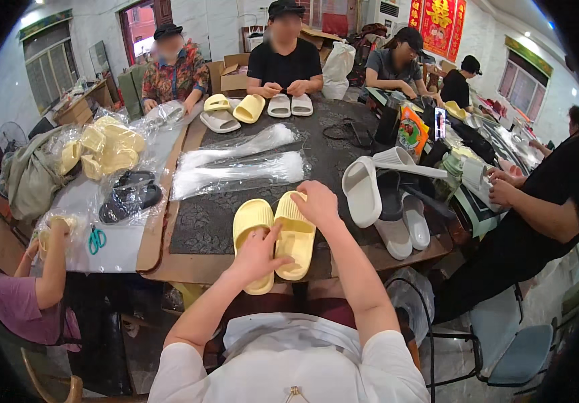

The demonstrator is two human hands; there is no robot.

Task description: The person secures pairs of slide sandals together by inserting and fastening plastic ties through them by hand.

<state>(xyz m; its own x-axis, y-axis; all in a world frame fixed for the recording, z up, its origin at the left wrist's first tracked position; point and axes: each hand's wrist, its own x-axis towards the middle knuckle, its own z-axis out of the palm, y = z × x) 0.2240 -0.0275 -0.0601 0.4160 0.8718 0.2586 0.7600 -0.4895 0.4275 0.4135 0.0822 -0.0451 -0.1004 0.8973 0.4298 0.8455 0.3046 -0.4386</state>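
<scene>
A pair of yellow slide sandals (252, 215) lies side by side at the near edge of the table, toes pointing away from me. My left hand (257, 254) reaches across the left slide, its thumb and forefinger closed on the inner edge of the right slide (295, 250). At the toe end, my right hand (316, 203) grips the strap of that right slide, with some fingertips hidden. Just beyond the pair lie two clear bags of thin white strips (256, 172), probably plastic ties. Grey and black slides (362, 191) are heaped to the right of my right hand.
Bagged yellow slides (111, 144), black slides (130, 197) and teal scissors (96, 240) occupy the left table. More slides (249, 108) line the far edge. An orange bag (412, 131) and a phone (440, 123) stand at right. Several people sit around; stools (521, 356) are lower right.
</scene>
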